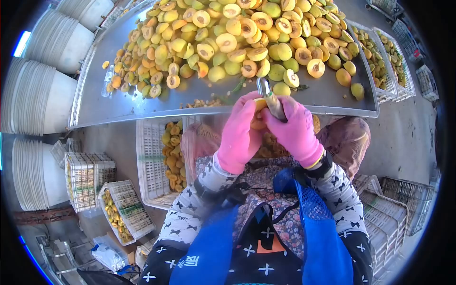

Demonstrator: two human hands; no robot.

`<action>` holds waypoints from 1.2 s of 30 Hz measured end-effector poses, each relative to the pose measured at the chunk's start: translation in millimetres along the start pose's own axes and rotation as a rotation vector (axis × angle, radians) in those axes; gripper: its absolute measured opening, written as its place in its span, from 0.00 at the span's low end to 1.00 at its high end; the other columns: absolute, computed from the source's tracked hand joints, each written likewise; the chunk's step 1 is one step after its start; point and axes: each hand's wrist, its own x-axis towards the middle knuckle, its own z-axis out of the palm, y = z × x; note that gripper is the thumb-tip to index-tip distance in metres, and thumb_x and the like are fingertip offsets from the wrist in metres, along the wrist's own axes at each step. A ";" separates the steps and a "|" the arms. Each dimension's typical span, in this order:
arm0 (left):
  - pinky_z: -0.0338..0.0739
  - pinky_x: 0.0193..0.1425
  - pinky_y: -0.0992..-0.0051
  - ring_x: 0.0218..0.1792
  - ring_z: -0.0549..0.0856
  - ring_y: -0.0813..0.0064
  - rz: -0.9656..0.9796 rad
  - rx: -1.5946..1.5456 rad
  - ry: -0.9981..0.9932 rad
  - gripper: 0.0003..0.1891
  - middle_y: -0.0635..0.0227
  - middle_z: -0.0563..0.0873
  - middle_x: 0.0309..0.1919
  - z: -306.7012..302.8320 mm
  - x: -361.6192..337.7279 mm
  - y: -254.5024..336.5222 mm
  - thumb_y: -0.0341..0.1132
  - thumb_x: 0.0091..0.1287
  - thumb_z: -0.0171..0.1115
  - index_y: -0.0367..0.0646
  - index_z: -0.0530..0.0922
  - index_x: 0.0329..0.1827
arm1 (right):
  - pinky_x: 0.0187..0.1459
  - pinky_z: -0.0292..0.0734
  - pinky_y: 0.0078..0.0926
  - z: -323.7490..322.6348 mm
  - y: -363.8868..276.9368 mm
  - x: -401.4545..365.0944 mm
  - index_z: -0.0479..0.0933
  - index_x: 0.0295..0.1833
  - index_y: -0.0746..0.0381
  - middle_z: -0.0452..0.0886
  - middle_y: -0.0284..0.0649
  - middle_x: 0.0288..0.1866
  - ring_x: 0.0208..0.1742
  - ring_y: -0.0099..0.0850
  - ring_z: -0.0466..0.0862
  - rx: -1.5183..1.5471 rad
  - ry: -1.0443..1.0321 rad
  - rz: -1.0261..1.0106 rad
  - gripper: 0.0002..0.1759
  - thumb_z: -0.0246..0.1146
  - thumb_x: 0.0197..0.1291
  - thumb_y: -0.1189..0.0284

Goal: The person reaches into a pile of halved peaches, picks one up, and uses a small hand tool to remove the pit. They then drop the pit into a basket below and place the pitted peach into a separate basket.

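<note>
- My left hand (240,135) and right hand (294,128): matt pink, rubbery gloves.
- My tool (271,99): shiny bare metal.
- My fruit (257,121): smooth, matt skin.
- Table (118,107): dull, smooth sheet metal.
- Crate (149,156): white plastic lattice.

The left hand (240,135) grips a fruit (259,118), the right hand (294,130) a metal tool (270,97), beside the fruit-heaped table (118,102).

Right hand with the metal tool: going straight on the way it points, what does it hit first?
Probably the fruit pile on the metal tray. The right hand aims its tool up past the fruit in the left hand; depth is unclear.
</note>
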 end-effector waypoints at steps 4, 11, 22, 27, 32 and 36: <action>0.80 0.60 0.63 0.56 0.83 0.62 -0.192 -0.375 0.106 0.24 0.56 0.80 0.59 1.3 -0.5 4.5 0.33 0.74 0.58 0.36 0.66 0.70 | 0.34 0.79 0.43 -0.6 -3.6 -9.5 0.79 0.39 0.60 0.83 0.49 0.32 0.36 0.49 0.84 -0.062 -0.360 -0.105 0.10 0.68 0.60 0.64; 0.81 0.58 0.58 0.54 0.83 0.55 -0.186 -0.549 0.192 0.22 0.54 0.79 0.59 -22.6 3.1 6.6 0.46 0.78 0.52 0.43 0.69 0.67 | 0.36 0.80 0.41 -20.5 -3.1 -29.8 0.76 0.50 0.63 0.83 0.48 0.37 0.35 0.49 0.85 -0.052 -0.253 -0.152 0.17 0.70 0.59 0.68; 0.82 0.55 0.62 0.51 0.84 0.61 -0.090 -0.312 0.253 0.19 0.55 0.82 0.52 -2.6 0.0 -2.2 0.34 0.72 0.63 0.43 0.71 0.63 | 0.37 0.77 0.47 -9.6 9.2 -21.4 0.71 0.47 0.63 0.80 0.48 0.36 0.35 0.50 0.84 -0.398 -0.452 -0.101 0.16 0.65 0.64 0.65; 0.82 0.50 0.65 0.44 0.85 0.65 -0.243 -0.558 0.276 0.17 0.57 0.84 0.48 -1.5 -2.3 2.6 0.33 0.72 0.62 0.41 0.71 0.61 | 0.32 0.76 0.48 -5.4 7.6 -36.2 0.69 0.43 0.63 0.80 0.51 0.31 0.33 0.54 0.83 -0.088 -0.519 0.018 0.13 0.65 0.63 0.67; 0.81 0.45 0.71 0.37 0.84 0.70 -0.055 -0.276 0.245 0.17 0.56 0.84 0.42 -2.4 8.0 13.9 0.42 0.78 0.53 0.34 0.76 0.53 | 0.31 0.74 0.46 3.1 -1.6 -40.6 0.71 0.42 0.63 0.80 0.53 0.28 0.32 0.55 0.82 0.273 -0.519 0.219 0.12 0.65 0.63 0.69; 0.79 0.40 0.76 0.31 0.82 0.75 -0.155 -0.241 0.257 0.24 0.61 0.85 0.31 -3.7 13.8 15.1 0.47 0.81 0.48 0.34 0.81 0.39 | 0.28 0.73 0.37 13.9 10.9 -53.0 0.72 0.43 0.62 0.78 0.42 0.26 0.26 0.39 0.81 0.242 -0.455 0.052 0.10 0.65 0.63 0.70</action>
